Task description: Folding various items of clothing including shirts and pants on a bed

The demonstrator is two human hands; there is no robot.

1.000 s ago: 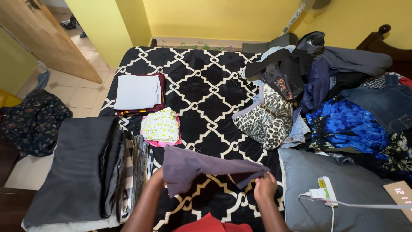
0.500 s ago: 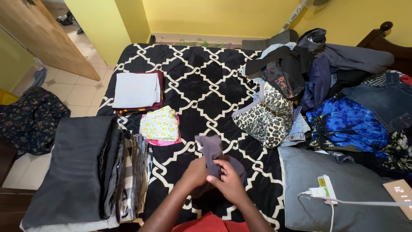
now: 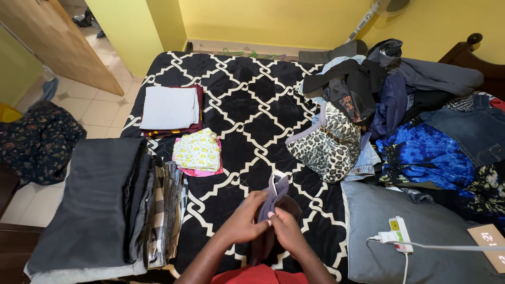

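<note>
since half a second ago the hands barely shifted; left hand (image 3: 247,218) and right hand (image 3: 286,231) pinch the folded grey cloth (image 3: 277,193) above the bed (image 3: 247,105). loose folds could slip apart.

– What am I holding?
– A small mauve-grey garment (image 3: 277,197), folded lengthwise into a narrow upright strip, its top end poking above my fingers, low over the black-and-white patterned bedspread (image 3: 247,105).
</note>
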